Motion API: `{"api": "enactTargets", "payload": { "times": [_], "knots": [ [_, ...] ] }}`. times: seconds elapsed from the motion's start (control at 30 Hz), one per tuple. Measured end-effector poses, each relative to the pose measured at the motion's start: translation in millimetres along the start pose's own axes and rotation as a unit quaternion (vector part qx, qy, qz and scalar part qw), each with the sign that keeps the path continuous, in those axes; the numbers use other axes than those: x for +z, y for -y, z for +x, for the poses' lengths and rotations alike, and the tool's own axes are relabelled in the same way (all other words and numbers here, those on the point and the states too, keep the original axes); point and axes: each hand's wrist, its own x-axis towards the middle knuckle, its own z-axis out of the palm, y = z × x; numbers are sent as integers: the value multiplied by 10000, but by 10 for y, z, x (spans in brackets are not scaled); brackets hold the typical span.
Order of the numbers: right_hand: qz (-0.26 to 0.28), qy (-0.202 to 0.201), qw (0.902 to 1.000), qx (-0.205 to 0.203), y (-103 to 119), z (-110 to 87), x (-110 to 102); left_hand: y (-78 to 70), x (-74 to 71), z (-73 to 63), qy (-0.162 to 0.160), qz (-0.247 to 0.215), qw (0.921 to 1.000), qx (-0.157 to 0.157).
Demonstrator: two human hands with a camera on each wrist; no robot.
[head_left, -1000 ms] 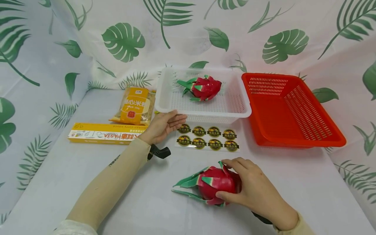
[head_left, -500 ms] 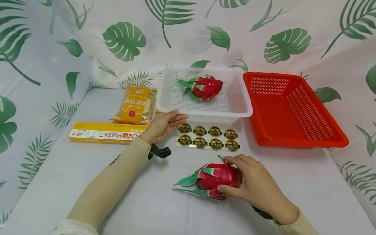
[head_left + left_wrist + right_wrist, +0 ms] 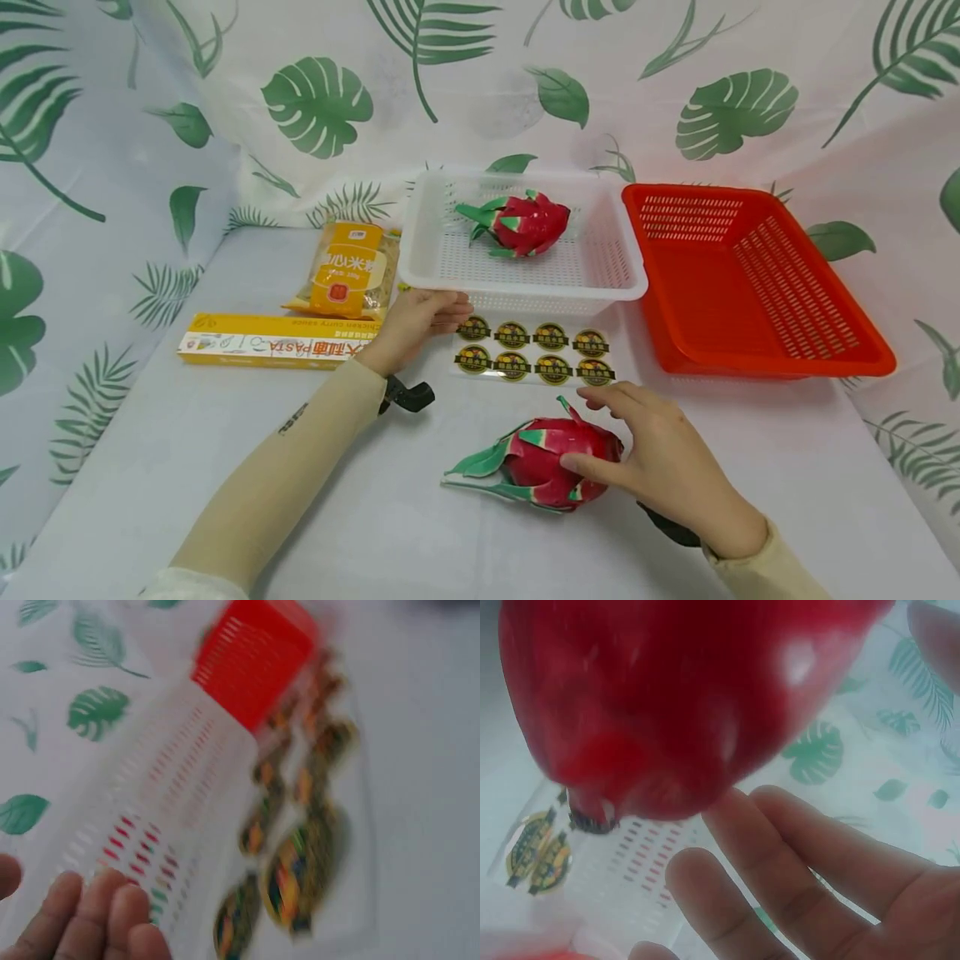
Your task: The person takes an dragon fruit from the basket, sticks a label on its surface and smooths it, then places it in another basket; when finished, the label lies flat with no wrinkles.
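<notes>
A red dragon fruit (image 3: pixel 543 458) with green-tipped scales lies on its side on the white table, its long leaves pointing left. My right hand (image 3: pixel 667 458) is spread around its right end, the thumb overlapping the red skin and the other fingers lifted apart. In the right wrist view the fingers (image 3: pixel 727 907) are loosely extended below the glossy fruit (image 3: pixel 675 690). Beside the front wall of a white basket (image 3: pixel 517 293), my left hand (image 3: pixel 412 329) stays with straight fingers and holds nothing. Another dragon fruit (image 3: pixel 531 223) rests inside that basket.
A red basket (image 3: pixel 780 362) stands at the right, close against the white one. In front of the white basket lies a sheet of round stickers (image 3: pixel 512 367). A yellow noodle bag (image 3: pixel 348 271) and a long pasta box (image 3: pixel 262 342) are at the left.
My right fingers have loosened and spread away from the near dragon fruit, which has rolled slightly in place. My left hand has turned a little, its fingertips shifting left.
</notes>
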Motion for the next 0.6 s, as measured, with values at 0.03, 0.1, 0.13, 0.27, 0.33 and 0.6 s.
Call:
{"api": "enactTargets", "payload": {
  "times": [0.03,0.1,0.13,0.27,0.33,0.6],
  "knots": [
    [49,40,10000,49,-9,14,-20,23,-1,-7,-112,650,9977,157],
    [166,98,9997,150,-38,47,-56,72,-4,-15,-315,1927,9797,464],
    [224,111,9995,200,-57,63,-72,89,-3,-17,-388,2450,9672,551],
    [513,68,9983,267,-154,126,-101,116,21,2,-363,3699,9264,612],
    [602,32,9978,288,-197,150,-99,109,42,15,-271,4096,9103,529],
    [696,137,9963,476,-284,203,-85,99,64,32,8,5276,8479,520]
  ]
}}
